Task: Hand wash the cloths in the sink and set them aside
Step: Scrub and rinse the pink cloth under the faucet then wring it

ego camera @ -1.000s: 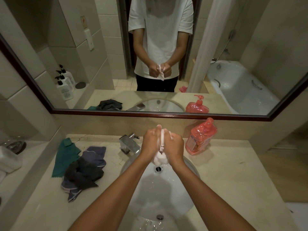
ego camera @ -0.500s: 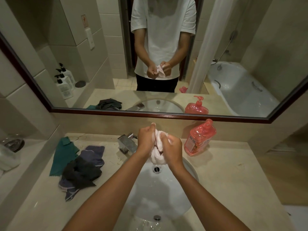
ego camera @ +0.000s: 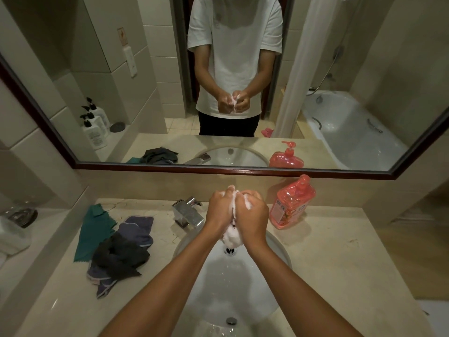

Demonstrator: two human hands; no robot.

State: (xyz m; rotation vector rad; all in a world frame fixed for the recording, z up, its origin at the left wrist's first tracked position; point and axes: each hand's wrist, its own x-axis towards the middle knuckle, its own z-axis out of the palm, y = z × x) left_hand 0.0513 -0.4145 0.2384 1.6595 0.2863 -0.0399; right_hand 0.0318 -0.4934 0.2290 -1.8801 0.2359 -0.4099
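We hold our left hand [ego camera: 222, 210] and right hand [ego camera: 252, 216] pressed together above the sink [ego camera: 277, 244], both with fingers curled tight around the white cloth [ego camera: 232, 235]. It is bunched between our palms, its sudsy lower end hanging just over the drain. The other cloths [ego camera: 116, 246] lie heaped on the desk [ego camera: 340, 263] to our left.

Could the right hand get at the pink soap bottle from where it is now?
Probably yes, once freed. The soap bottle stands on the counter just right of the right hand, with nothing between them. But that hand and the left hand both grip the white cloth.
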